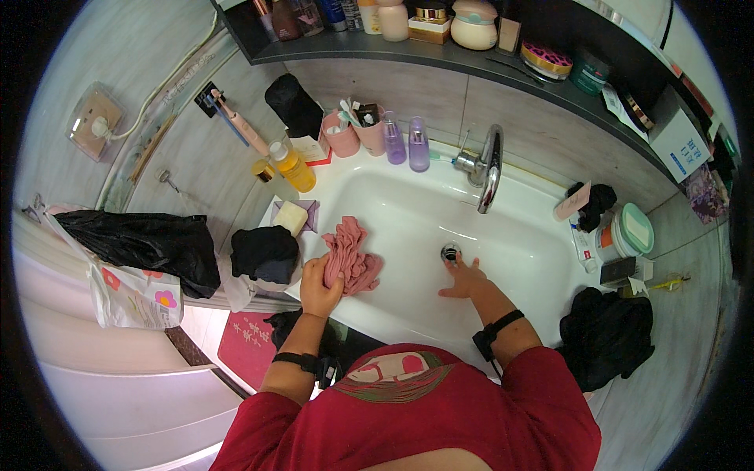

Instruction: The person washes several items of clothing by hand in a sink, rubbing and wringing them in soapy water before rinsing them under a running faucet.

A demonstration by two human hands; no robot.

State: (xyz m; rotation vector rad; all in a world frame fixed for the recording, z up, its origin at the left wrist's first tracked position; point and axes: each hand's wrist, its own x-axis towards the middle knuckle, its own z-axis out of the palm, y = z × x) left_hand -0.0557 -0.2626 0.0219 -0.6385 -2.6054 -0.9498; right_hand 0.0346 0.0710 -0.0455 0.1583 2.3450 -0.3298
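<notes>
My left hand grips a crumpled pink cloth at the left side of the white sink basin. With fingers spread, my right hand is in the basin beside the metal drain stopper, its fingertips at or very near the stopper's lower edge. It holds nothing that I can see. The chrome faucet stands behind the drain, and no stream of water shows from it. A bar of soap rests on a purple dish on the left rim, close to the cloth.
Dark folded cloth lies at the left rim, a black cloth heap at the right. Purple bottles, pink cups and a yellow bottle line the back left. A dark shelf with cosmetics overhangs the back.
</notes>
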